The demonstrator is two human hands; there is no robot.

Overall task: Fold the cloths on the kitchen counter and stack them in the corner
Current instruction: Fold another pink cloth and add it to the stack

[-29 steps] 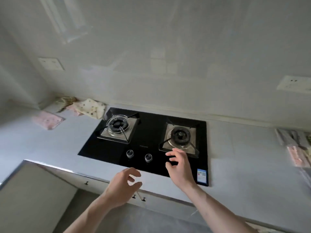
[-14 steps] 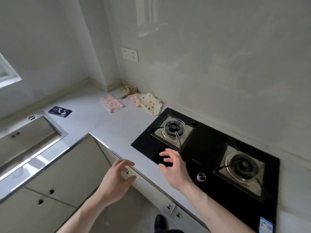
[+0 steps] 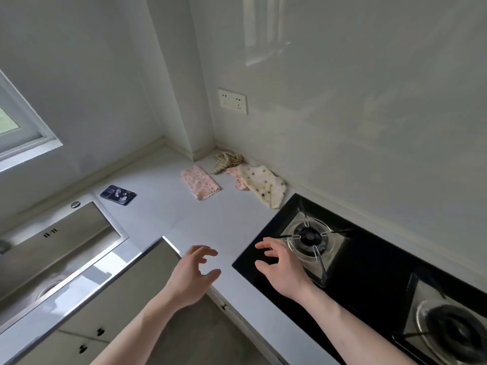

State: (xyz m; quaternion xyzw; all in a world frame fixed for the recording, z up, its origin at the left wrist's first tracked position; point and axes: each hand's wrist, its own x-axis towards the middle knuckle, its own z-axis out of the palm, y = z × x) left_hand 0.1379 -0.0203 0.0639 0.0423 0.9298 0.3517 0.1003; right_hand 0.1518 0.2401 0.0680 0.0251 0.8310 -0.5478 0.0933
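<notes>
A folded pink dotted cloth [image 3: 200,186] lies flat on the white counter [image 3: 168,219] near the far corner. Beside it a crumpled cream cloth with brown dots [image 3: 263,184] lies partly over a small pink cloth [image 3: 235,174]. A bunched brown patterned cloth [image 3: 228,160] sits right in the corner against the wall. My left hand [image 3: 193,272] hovers over the counter's front edge with fingers loosely curled, holding nothing. My right hand [image 3: 280,264] hovers over the hob's near left corner, fingers relaxed and empty. Both hands are well short of the cloths.
A black glass gas hob [image 3: 369,280] with two burners fills the right. A steel sink [image 3: 52,248] lies at the left, with a dark phone [image 3: 118,195] beside it. A double wall socket [image 3: 232,100] is above the corner. Cabinet fronts [image 3: 87,312] run below.
The view has swung left from the hob to the counter corner, bringing the cloths nearer the middle. Both hands moved forward with it and stay empty.
</notes>
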